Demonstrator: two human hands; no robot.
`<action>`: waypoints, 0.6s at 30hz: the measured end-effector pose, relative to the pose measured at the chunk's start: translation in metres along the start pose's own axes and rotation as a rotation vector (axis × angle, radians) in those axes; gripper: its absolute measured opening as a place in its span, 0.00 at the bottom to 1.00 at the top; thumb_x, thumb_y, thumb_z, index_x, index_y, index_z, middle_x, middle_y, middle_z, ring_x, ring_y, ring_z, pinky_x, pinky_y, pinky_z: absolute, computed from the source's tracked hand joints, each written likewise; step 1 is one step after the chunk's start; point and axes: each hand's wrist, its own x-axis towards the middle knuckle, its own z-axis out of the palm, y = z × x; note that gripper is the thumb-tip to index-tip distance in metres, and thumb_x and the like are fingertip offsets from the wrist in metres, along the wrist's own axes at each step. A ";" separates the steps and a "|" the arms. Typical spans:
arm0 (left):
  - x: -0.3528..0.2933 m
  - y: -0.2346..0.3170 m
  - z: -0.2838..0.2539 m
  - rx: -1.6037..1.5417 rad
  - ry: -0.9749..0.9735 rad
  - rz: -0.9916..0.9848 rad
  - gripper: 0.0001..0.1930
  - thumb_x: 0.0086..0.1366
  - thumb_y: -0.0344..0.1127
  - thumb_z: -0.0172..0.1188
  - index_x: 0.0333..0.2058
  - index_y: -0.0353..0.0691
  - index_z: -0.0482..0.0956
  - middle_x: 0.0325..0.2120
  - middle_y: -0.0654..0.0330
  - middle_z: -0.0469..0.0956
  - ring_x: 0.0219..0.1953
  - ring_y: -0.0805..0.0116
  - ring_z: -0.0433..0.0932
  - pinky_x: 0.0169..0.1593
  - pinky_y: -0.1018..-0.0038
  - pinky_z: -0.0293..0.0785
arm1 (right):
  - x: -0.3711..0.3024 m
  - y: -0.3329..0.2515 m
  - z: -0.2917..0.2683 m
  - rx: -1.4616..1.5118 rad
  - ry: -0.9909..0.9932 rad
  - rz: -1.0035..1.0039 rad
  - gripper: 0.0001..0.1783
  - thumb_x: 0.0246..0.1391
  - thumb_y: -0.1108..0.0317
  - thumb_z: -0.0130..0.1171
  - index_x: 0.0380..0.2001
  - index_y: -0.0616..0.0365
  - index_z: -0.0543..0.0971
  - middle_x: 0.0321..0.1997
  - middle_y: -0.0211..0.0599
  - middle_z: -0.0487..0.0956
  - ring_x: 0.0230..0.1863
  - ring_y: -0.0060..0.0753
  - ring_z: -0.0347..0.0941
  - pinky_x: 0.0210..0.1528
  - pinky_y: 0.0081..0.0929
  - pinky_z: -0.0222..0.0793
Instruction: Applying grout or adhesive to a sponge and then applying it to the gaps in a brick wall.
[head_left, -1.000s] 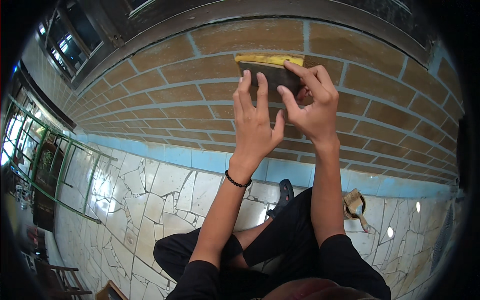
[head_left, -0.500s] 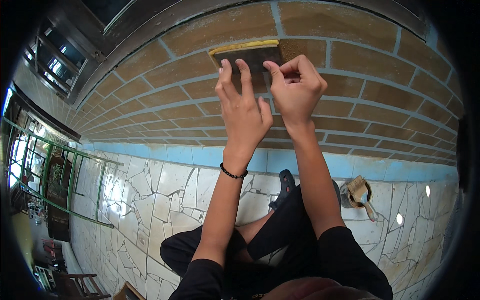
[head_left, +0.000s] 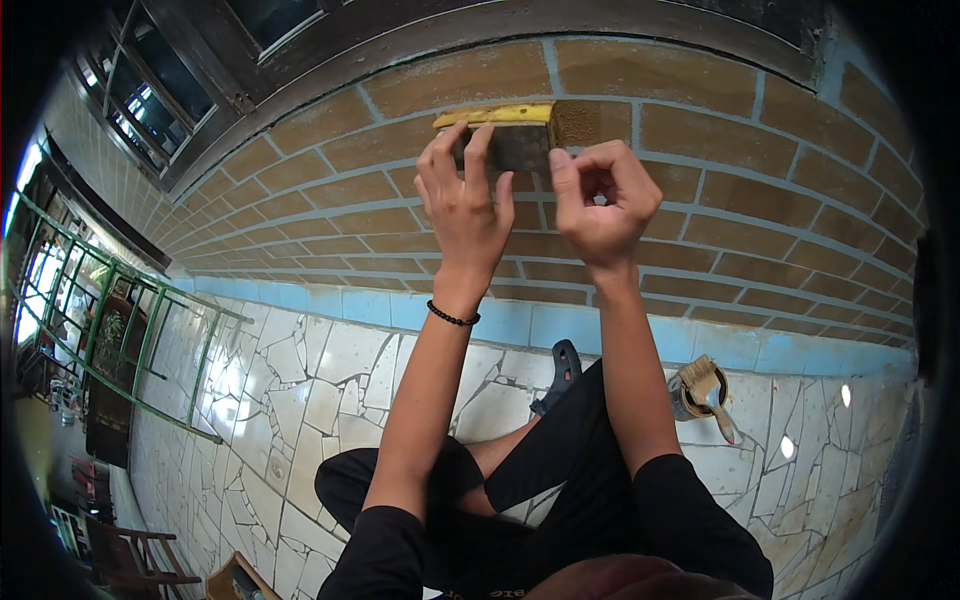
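A flat dark block (head_left: 520, 149) with a yellow, foam-like upper edge lies against the brown brick-patterned wall (head_left: 715, 140) in front of me. My left hand (head_left: 466, 205) has its fingertips over the block's upper left part, and its thumb is by the lower edge. At the lower right corner, the thumb of my right hand (head_left: 605, 195) meets the block, with the index finger curled towards it and the other fingers folded. What touches the block's back is hidden. Just right of the block, one brick has a rough, stippled brown surface.
On the tiled floor (head_left: 330, 360) to the right stands a can (head_left: 683, 400) with a wide paintbrush (head_left: 703, 385) across it. A dark wooden frame (head_left: 420, 45) runs above the bricks. At left are a green metal rack (head_left: 150, 340) and a wooden chair (head_left: 135, 550).
The block has tilted, showing more of its yellow upper edge. My left thumb has come nearer its lower edge, and my right hand has stayed at its right corner. The view has shifted a little.
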 end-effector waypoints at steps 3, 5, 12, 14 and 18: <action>0.000 0.010 0.001 0.077 -0.034 0.035 0.38 0.53 0.25 0.76 0.65 0.49 0.77 0.63 0.56 0.73 0.64 0.49 0.70 0.64 0.53 0.67 | 0.013 -0.004 -0.021 0.125 0.051 0.084 0.14 0.58 0.72 0.75 0.25 0.59 0.78 0.20 0.25 0.77 0.18 0.11 0.67 0.21 0.16 0.60; 0.002 0.009 0.002 0.101 -0.034 0.067 0.39 0.52 0.25 0.76 0.66 0.50 0.77 0.62 0.57 0.74 0.64 0.50 0.71 0.65 0.53 0.67 | 0.021 -0.010 -0.032 0.165 0.062 0.103 0.14 0.60 0.71 0.74 0.25 0.59 0.78 0.20 0.22 0.77 0.20 0.08 0.66 0.23 0.13 0.60; -0.006 0.015 -0.012 0.073 -0.010 0.037 0.38 0.54 0.27 0.76 0.66 0.46 0.77 0.61 0.58 0.76 0.64 0.52 0.72 0.67 0.54 0.64 | 0.023 -0.026 -0.064 0.219 0.054 0.171 0.14 0.61 0.73 0.72 0.25 0.58 0.77 0.23 0.20 0.76 0.24 0.08 0.65 0.25 0.12 0.57; -0.016 0.021 -0.017 -0.011 0.051 -0.004 0.39 0.54 0.27 0.76 0.66 0.43 0.76 0.61 0.56 0.76 0.63 0.51 0.73 0.66 0.54 0.65 | 0.017 -0.031 -0.070 0.233 0.025 0.161 0.14 0.61 0.73 0.72 0.25 0.58 0.77 0.23 0.20 0.76 0.24 0.08 0.66 0.25 0.13 0.57; -0.039 0.044 -0.032 -0.556 0.204 -0.535 0.34 0.64 0.31 0.75 0.66 0.36 0.71 0.58 0.51 0.76 0.59 0.57 0.76 0.60 0.60 0.75 | 0.010 -0.047 -0.067 0.128 -0.232 0.028 0.10 0.52 0.76 0.72 0.26 0.57 0.78 0.25 0.27 0.77 0.24 0.20 0.71 0.26 0.20 0.64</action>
